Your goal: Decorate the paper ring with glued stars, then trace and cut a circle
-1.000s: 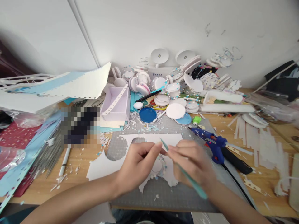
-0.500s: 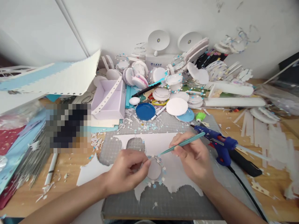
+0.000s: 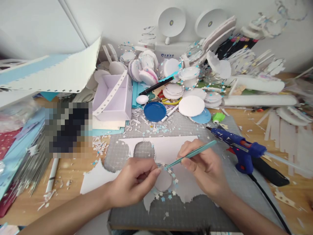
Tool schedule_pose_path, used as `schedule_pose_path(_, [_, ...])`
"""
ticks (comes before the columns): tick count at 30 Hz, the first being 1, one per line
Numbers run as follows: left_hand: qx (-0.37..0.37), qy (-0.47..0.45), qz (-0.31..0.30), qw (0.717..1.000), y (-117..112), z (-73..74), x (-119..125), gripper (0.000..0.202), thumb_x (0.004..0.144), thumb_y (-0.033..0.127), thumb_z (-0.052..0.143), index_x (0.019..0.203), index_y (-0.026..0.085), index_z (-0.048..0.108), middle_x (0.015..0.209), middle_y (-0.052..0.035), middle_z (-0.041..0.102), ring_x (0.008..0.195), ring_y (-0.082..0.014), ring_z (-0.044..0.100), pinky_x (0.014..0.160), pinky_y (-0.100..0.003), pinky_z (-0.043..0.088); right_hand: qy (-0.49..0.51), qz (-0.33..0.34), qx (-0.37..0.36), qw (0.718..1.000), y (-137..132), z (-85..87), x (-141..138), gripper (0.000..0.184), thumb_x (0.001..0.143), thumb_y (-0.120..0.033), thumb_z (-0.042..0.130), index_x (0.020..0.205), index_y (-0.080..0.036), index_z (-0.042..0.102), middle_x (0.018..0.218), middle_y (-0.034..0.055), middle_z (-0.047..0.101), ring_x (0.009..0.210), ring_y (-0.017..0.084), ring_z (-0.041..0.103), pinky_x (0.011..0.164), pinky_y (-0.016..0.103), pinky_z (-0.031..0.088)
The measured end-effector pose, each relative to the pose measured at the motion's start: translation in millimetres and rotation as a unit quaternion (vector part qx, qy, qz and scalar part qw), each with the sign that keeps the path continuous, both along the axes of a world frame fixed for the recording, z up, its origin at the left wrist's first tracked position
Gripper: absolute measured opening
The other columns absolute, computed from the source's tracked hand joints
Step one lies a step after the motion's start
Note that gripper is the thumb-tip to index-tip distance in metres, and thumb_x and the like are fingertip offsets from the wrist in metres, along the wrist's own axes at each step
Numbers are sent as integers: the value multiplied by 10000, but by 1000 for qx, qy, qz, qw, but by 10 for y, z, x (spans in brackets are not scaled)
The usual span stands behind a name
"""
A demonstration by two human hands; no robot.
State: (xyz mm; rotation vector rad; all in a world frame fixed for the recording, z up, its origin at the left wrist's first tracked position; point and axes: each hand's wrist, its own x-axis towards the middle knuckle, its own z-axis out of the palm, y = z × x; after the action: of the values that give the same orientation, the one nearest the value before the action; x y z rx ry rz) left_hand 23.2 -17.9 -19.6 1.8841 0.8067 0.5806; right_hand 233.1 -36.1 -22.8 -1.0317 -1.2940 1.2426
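My left hand (image 3: 137, 182) is closed in a pinch at the upper left edge of a small round piece (image 3: 163, 181), pale in the middle and ringed with tiny blue and white flower shapes. How the flowers are joined to it is too small to tell. Teal tweezers (image 3: 193, 153) sit between the thumb and fingers of my right hand (image 3: 202, 166). Their tips point down-left and meet the top of the flower ring, close to my left fingertips. Beneath both hands lies a white sheet (image 3: 174, 148) with round cut-outs, on a grey cutting mat (image 3: 137, 212).
A blue hot glue gun (image 3: 237, 147) with its cord lies at the right. Behind the mat are a blue lid (image 3: 155, 111), a lilac box (image 3: 111, 114) and piled white discs (image 3: 191, 106). Paper scraps (image 3: 156, 129) litter the mat. Wires and sheets crowd the left.
The tweezer tips have dropped slightly onto the flower ring, nearer my left fingertips. The camera view has shifted a little. Both hands keep their grips.
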Motion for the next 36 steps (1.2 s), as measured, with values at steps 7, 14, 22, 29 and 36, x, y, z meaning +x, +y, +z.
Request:
schedule_pose_path(7, [-6, -6, 1, 1000, -5, -8, -12, 284, 920, 159, 438, 649, 181, 358, 562, 71, 283, 494, -64, 269, 474, -192, 222, -15, 2, 12, 1000, 5, 15, -7, 69, 895, -194, 565, 879, -252, 600, 768, -11, 529, 733, 123, 512, 634, 242, 412])
schedule_pose_path(14, [-7, -8, 3, 1000, -2, 3, -3, 296, 922, 163, 433, 639, 181, 349, 557, 72, 275, 491, -64, 264, 470, -192, 221, -20, -5, 18, 1000, -6, 19, -16, 84, 890, -173, 565, 886, -249, 600, 784, -10, 532, 750, 120, 514, 652, 236, 420])
schedule_pose_path(22, [-4, -1, 8, 1000, -11, -9, -16, 298, 924, 177, 433, 638, 184, 348, 552, 72, 275, 486, -66, 268, 470, -199, 223, 16, -14, -35, 999, -6, -32, 6, 26, 886, -226, 594, 899, -248, 596, 811, -15, 515, 752, 106, 505, 650, 214, 413])
schedule_pose_path(29, [3, -3, 5, 1000, 0, -5, -12, 293, 922, 164, 434, 643, 183, 349, 556, 71, 281, 490, -66, 272, 474, -195, 224, 17, 1, -67, 998, -1, -16, -5, 20, 870, -256, 618, 872, -241, 604, 774, -16, 507, 694, 105, 501, 606, 207, 413])
schedule_pose_path(36, [0, -10, 4, 1000, -5, 1, -6, 292, 923, 162, 431, 643, 184, 351, 555, 71, 285, 488, -65, 275, 471, -193, 226, 11, -5, -62, 998, 12, 12, -24, 32, 864, -256, 621, 854, -228, 608, 769, -12, 515, 694, 109, 509, 609, 209, 422])
